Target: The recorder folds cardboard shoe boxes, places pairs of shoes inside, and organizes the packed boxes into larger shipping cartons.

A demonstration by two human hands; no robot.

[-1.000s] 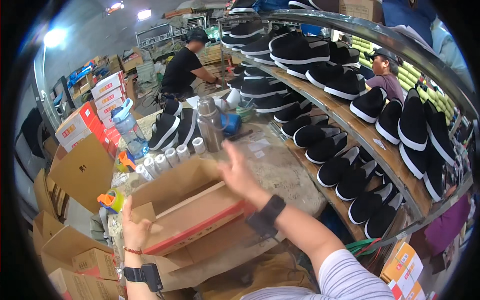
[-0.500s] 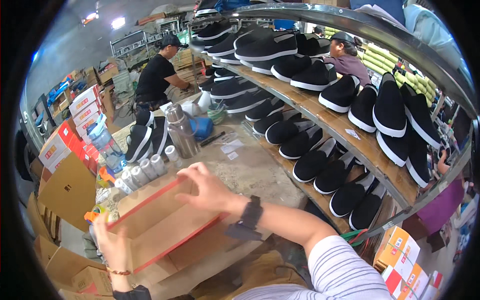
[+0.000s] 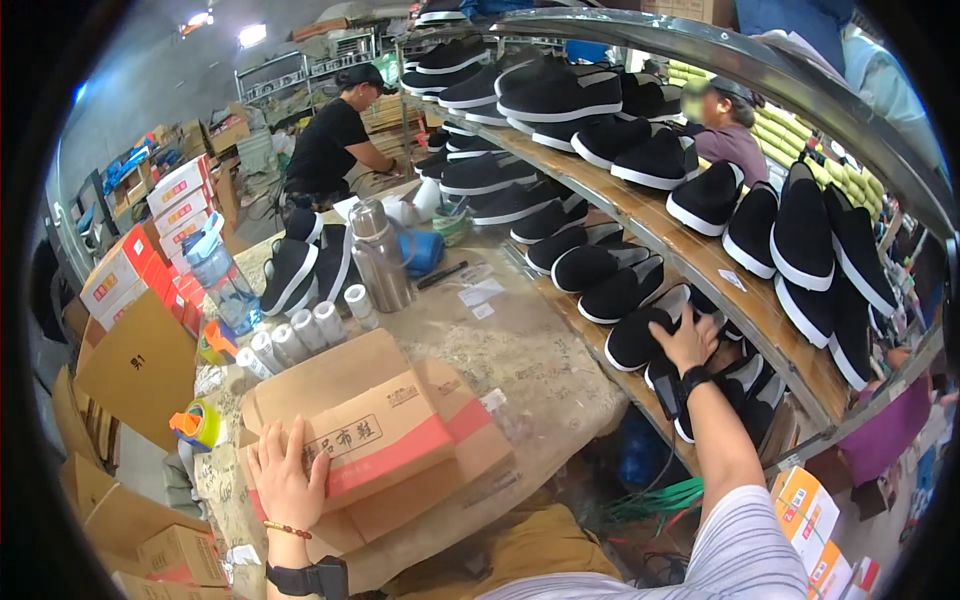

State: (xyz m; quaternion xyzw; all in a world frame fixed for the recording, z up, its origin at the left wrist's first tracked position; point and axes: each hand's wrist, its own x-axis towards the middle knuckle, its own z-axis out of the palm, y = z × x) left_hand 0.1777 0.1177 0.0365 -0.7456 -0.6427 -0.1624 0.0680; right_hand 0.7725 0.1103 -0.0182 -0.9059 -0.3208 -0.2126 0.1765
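On the worktable in front of me lies a brown cardboard shoebox with a red band, its printed face turned up. My left hand rests on the box's left end, fingers spread. At the lower shelf to my right, my right hand reaches in among black slip-on shoes with white soles. Its fingers are apart and touch a black shoe near its opening. Another black shoe lies partly hidden beneath that hand and wrist.
Black shoes fill the upper shelf. On the table stand a steel thermos, several white rolls, a tape dispenser and a water bottle. Cardboard boxes stack at left. Two people work beyond.
The shoebox, earlier hollow side up between both hands, now lies with its printed face up. My right hand has left it for the shoes on the right shelf; my left hand now rests on it.
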